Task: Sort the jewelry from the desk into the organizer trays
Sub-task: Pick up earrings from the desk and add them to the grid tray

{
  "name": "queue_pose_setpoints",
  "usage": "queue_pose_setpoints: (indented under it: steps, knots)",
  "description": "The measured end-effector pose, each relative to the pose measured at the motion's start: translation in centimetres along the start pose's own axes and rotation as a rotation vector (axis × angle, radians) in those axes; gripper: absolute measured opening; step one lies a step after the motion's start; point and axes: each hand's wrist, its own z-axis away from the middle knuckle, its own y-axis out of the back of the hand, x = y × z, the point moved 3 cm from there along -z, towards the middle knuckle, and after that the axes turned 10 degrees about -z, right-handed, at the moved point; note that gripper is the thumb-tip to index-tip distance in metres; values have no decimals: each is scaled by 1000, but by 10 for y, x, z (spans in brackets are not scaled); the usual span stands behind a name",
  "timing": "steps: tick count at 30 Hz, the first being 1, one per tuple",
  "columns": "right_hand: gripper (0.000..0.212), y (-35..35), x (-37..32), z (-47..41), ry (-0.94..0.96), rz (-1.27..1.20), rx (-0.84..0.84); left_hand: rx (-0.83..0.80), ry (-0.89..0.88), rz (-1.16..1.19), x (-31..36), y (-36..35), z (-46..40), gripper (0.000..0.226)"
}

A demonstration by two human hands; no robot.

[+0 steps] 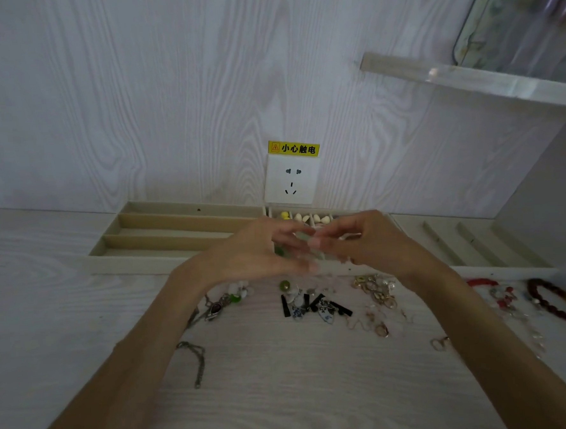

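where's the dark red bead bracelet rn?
Head view: the dark red bead bracelet lies on the desk at the far right, beyond the right hand, beside a smaller red bracelet.

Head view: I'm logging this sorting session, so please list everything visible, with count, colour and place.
beige compartmented organizer trays: apparently three, along the wall; the middle one is mostly hidden by the hands
yellow and cream beads: several, in small compartments below the socket
white wall socket: one, with yellow warning label above
silver chain: one, desk, left front
silver and green jewelry cluster: one pile, under left wrist
black and blue-white pieces: several, desk centre
gold-tone jewelry pile: one, right of centre
dark red bead bracelet: one, far right
clear acrylic shelf: one, upper right
pale green piece: one, blurred, between both hands
left hand: pinches it
right hand: pinches it
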Motion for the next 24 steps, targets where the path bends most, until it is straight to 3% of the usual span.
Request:
queue_pose_setpoints:
  steps: [5, 12, 17, 21, 24]
  knots:
    - [19, -12, -4, -13, -12, -205, 96, 193, -5, 162, -5, 4, -3, 15]
    - [17, -22, 11, -31, -122, -451, 124, 316, -29, 232, -15, 14, -5, 22]
    - [15, -21, 22, -33, -186, -142, 81, 354, 6, -153, -29, 7, -12, 24]
    - [2, -15, 23, -36, -7, 125, 64, 339, 13, -397, -32, 0, -12, 28]
    - [9, -8, 20, -38, 103, 221, 53, 302, 44, -470, -30, 0, -10, 28]
